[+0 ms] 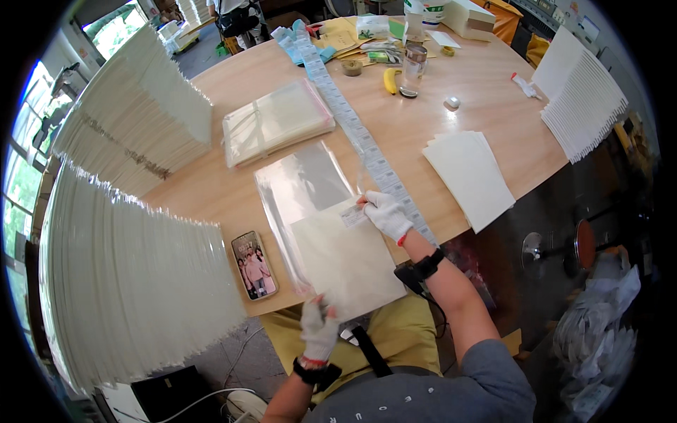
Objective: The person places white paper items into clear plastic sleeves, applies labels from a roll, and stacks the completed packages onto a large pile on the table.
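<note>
Under the gloved fingertips of the right hand [386,213], a small white sticker label [352,216] pressed onto the upper right corner of a cream paper envelope [345,259], fingers together and flat on the label's right edge. At the near end, left hand [319,330], also in a white knit glove, pinching the envelope's lower left corner, thumb and fingers closed on the paper.

Beneath and beyond the fingers, clear cellophane sleeve [303,185] lying open on the round wooden table [451,134], the envelope resting on its lower half; whether slid inside or only laid on top, cannot tell. Just past the right fingertips, long strip of sticker labels [352,123] running away across the table toward the far side.

Judged from the layout: label apparently just going on, so this piece looks partway through, with sealing or stacking seemingly left.

Right of the fingers, short pile of bare cream envelopes [469,176], seemingly waiting their turn. Left of the left hand, smartphone [254,265] lying face up near the table edge. Farther left, tall fanned stacks of bagged envelopes [134,275], suggesting much of the batch already done. Beyond the sleeve, bundle of unused cellophane bags [276,121]. Far across, banana [390,80] and a glass jar [413,68] among clutter, and another fanned stack of white sheets [582,99] at the right edge.
</note>
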The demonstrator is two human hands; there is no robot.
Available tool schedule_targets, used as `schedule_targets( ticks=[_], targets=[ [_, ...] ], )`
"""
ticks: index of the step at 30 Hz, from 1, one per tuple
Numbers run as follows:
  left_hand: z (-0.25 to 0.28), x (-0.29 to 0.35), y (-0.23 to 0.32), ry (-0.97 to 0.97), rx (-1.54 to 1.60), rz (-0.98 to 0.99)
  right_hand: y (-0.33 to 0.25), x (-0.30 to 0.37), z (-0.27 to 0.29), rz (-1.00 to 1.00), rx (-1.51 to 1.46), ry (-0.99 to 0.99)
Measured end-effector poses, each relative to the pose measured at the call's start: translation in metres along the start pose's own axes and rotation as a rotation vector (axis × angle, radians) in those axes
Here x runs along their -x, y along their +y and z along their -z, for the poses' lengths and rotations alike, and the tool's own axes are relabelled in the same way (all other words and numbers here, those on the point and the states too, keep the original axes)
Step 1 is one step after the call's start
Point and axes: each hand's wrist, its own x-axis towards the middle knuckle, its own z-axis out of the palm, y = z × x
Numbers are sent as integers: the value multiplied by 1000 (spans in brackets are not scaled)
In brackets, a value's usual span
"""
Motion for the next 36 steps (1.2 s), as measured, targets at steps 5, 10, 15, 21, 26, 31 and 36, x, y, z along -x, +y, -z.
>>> schedule_targets(
  ticks=[5,10,15,21,26,31,36],
  targets=[
    [12,31,-30,18,313,524,10,-15,-28,139,179,71],
    [-4,29,-16,-186,911,818,-18,-7,-29,-16,563,46],
    [-3,19,0,-180,921,631,-32,22,16,-247,643,132],
    [60,-19,63,-223,709,357,3,149,26,-31,353,-191],
    [187,-12,149,-175,33,-60,-124,158,29,286,-298,-115],
    [338,-7,200,437,127,-383,-297,122,3,652,-399,-321],
    [480,-37,194,675,192,-85,-432,117,-69,713,-740,-671]
  ],
)
